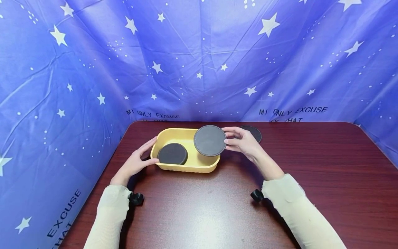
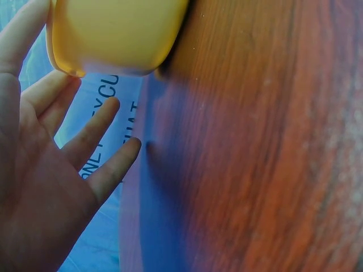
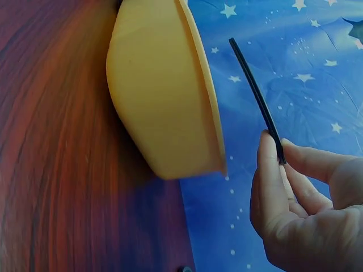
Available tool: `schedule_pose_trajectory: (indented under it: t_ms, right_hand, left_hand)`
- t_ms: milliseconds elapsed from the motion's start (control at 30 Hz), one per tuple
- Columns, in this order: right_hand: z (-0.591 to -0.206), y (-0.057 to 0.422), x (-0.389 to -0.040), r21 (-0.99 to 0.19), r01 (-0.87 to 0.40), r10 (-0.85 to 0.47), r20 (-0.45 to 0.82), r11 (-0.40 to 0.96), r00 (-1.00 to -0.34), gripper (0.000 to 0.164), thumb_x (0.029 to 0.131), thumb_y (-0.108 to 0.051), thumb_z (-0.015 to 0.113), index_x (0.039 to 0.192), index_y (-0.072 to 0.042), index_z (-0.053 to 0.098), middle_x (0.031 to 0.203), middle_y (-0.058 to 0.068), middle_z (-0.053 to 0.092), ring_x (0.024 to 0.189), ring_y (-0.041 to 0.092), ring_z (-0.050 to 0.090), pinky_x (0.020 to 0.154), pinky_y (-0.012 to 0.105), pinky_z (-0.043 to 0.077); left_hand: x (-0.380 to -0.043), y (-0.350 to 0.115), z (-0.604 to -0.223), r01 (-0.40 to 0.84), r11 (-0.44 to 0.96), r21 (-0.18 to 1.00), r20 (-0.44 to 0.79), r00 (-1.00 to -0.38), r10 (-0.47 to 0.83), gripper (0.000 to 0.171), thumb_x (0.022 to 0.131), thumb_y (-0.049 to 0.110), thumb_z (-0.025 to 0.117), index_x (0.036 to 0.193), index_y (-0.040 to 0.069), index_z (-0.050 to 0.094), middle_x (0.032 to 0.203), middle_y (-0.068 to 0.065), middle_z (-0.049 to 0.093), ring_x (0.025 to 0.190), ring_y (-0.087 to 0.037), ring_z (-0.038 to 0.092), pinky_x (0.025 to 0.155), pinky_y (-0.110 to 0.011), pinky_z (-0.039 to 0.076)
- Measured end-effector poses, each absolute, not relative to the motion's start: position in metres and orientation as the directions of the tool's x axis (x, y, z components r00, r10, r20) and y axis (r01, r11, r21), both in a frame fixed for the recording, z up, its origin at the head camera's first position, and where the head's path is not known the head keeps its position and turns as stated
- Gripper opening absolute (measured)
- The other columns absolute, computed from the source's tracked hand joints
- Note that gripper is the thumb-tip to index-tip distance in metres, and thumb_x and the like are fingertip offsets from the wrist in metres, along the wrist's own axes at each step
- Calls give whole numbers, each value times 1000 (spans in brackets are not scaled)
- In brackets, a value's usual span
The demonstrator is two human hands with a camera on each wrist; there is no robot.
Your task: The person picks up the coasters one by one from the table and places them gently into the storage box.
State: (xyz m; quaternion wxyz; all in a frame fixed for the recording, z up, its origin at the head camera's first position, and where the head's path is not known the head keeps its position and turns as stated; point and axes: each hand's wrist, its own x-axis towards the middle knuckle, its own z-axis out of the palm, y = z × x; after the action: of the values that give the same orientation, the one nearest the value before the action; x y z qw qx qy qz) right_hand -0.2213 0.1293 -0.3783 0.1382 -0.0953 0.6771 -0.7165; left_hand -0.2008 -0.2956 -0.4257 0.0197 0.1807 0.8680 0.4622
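Observation:
A yellow oblong bin (image 1: 187,168) stands on the table with dark round coasters (image 1: 172,154) lying in its left part. My left hand (image 1: 134,162) rests against the bin's left end, thumb at the near rim and fingertips on the outer wall. In the left wrist view its fingers (image 2: 102,133) are spread and nearly straight. Between thumb and fingers, my right hand (image 1: 244,142) pinches a black stitched coaster (image 1: 209,140) by its right edge, over the bin's right end. The right wrist view shows that coaster (image 3: 258,93) edge-on, above the rim.
Another dark coaster (image 1: 252,133) lies on the table behind the right hand, partly hidden by it. The dark red wooden table (image 1: 326,166) ends at a blue star-patterned curtain (image 1: 199,62) at the back and left.

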Motion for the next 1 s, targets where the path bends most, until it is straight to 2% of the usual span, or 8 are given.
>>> schedule_pose_trajectory:
  t_ms: [367, 600, 800, 1000]
  right_hand:
    - [-379, 85, -222, -996, 78, -325, -61, -38, -944, 52, 90, 9, 62, 140, 4, 50, 106, 2, 62, 83, 5, 65, 77, 27, 62]
    - [-377, 56, -222, -996, 88, -331, -84, 1, -940, 50, 87, 9, 64, 136, 5, 54, 110, 12, 59, 80, 8, 66, 79, 32, 62]
    - [-378, 31, -223, -994, 111, -340, -113, 25, -934, 48, 86, 13, 64, 133, 6, 57, 106, 13, 59, 75, 10, 66, 82, 39, 61]
    - [-383, 12, -222, -988, 139, -326, -154, 71, -933, 47, 85, 15, 65, 131, 6, 58, 104, 14, 58, 69, 11, 65, 77, 35, 63]
  left_hand:
    - [-202, -296, -427, 307, 511, 803, 144, -932, 334, 79, 88, 17, 77, 156, 22, 36, 165, 1, 29, 150, -30, 30, 118, -56, 32]
    - [-202, -296, -427, 317, 505, 803, 151, -928, 342, 79, 88, 15, 76, 156, 20, 36, 165, 0, 29, 150, -32, 29, 118, -56, 32]
    - [-201, -295, -426, 315, 503, 805, 152, -929, 338, 79, 88, 15, 76, 156, 18, 36, 165, -1, 29, 150, -32, 30, 117, -56, 33]
    - [-201, -295, -427, 316, 507, 802, 153, -929, 337, 79, 88, 15, 76, 156, 19, 36, 165, -2, 29, 149, -32, 30, 117, -57, 32]
